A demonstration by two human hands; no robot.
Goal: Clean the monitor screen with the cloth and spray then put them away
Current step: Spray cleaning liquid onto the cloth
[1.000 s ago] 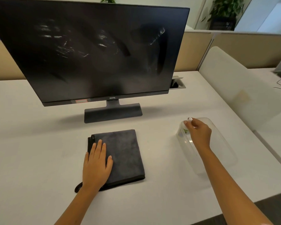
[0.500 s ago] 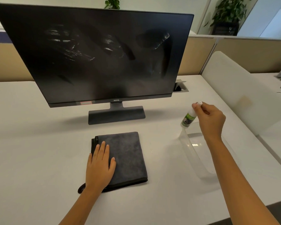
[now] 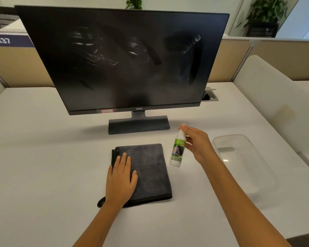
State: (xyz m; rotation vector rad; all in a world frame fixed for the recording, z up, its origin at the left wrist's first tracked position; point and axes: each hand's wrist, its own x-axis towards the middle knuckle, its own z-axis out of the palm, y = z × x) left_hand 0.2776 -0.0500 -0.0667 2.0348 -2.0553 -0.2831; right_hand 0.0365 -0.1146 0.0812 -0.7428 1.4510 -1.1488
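Note:
A black monitor (image 3: 125, 57) with smears on its dark screen stands at the back of the white desk (image 3: 43, 166). In front of its base lies a folded dark grey cloth (image 3: 150, 168). My left hand (image 3: 120, 180) rests flat on the cloth's left part, fingers straight. My right hand (image 3: 196, 143) holds a small white spray bottle (image 3: 177, 150) with a green label by its top, in the air just right of the cloth. The bottle hangs roughly upright.
A clear plastic container (image 3: 243, 163) sits on the desk to the right of my right hand. A cable port (image 3: 210, 95) opens in the desk behind the monitor's right edge. A pale divider panel (image 3: 275, 104) borders the desk on the right.
My right hand lifted the spray bottle out of the clear container and carried it left, toward the cloth. My left hand stayed flat on the cloth.

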